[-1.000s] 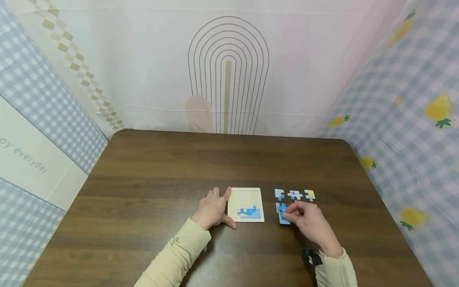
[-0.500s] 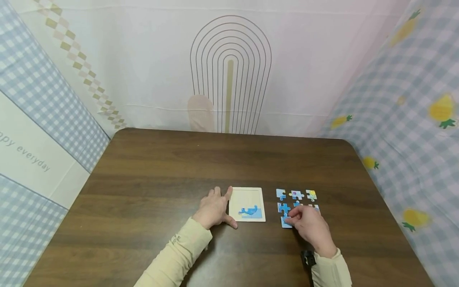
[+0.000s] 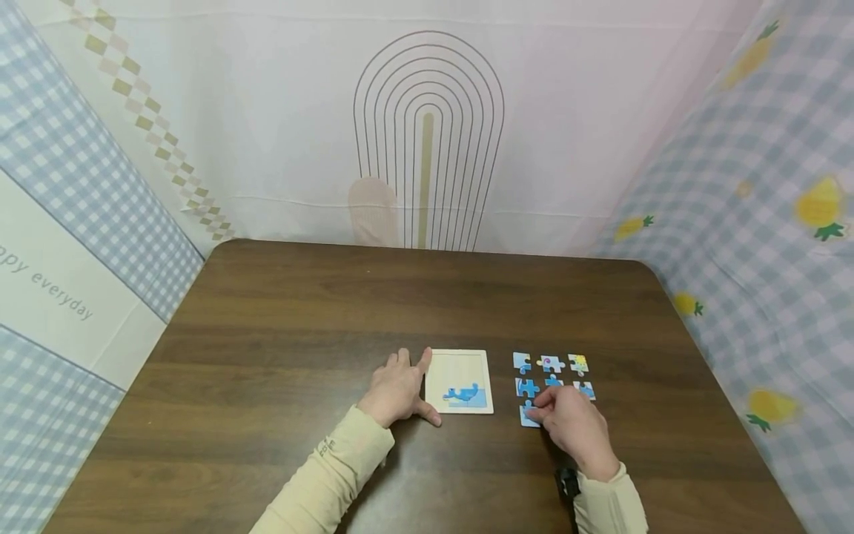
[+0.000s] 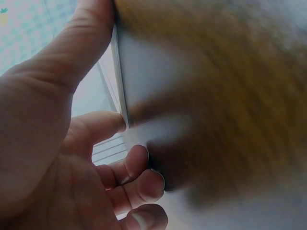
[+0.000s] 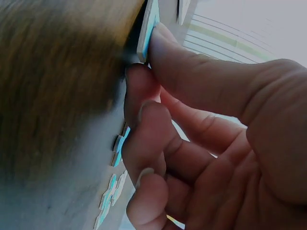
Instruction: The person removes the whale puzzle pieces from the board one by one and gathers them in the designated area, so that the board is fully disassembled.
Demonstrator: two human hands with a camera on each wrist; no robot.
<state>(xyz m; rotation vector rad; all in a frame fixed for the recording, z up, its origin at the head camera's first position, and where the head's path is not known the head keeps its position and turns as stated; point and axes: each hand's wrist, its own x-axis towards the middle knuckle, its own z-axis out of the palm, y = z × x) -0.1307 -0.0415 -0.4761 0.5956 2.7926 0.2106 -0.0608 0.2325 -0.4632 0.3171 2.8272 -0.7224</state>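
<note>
A square puzzle tray (image 3: 457, 363) with a pale wooden base and a blue printed part at lower right lies on the table. My left hand (image 3: 395, 389) touches the tray's left edge, thumb and index finger spread along it. Its other fingers rest loosely beyond the edge. To the right, my right hand (image 3: 572, 423) holds a blue jigsaw piece (image 3: 525, 417) at the front left of the loose pieces. In the right wrist view the thumb lies on the face of that jigsaw piece (image 5: 149, 31) and the index fingertip is at its edge.
Several jigsaw pieces lie in rows beside the tray, among them a purple-swirled piece (image 3: 551, 363) and a yellow-patterned one (image 3: 578, 364). My right hand may cover others. The brown table (image 3: 300, 311) meets a white cloth (image 3: 287, 148) behind and checked cloth at both sides.
My right hand has moved slightly toward me with the blue piece, which now sits below the piece it overlapped earlier. The left hand stays at the tray.
</note>
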